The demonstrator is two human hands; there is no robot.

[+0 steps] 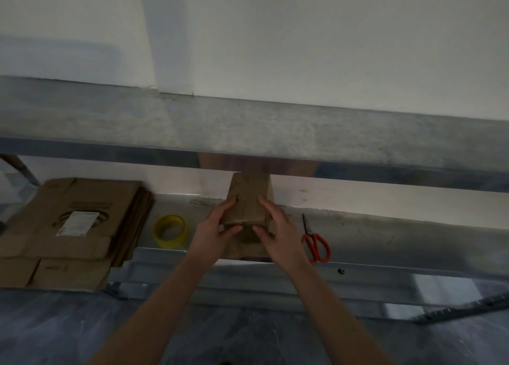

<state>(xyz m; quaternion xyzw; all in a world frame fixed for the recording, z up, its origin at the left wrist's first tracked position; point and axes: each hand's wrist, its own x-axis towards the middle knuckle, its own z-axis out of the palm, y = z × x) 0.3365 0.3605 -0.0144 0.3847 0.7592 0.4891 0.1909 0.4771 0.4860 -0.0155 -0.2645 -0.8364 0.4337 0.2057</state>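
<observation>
The top of the box (249, 204) is cut off by the front rail of the upper shelf (275, 133), so its full height cannot be seen. Its lower front is covered by both hands, and the whole scene is dim and slightly blurred. Print on the flattened cardboard (68, 227) at the far left cannot be read, and that stack is cropped by the edge of the frame. A small dark thing on the front rail below the scissors (315, 243) is too small to be identified.

The box is set on the lower shelf (371, 235), close to the wall, and is held between the hands. Its left side is gripped by the left hand (216, 228), fingers up the side and thumb across the front. Its right side is gripped likewise by the right hand (278, 231). A yellow tape roll (170, 231) lies just left of the left hand; the scissors lie just right of the right hand.
</observation>
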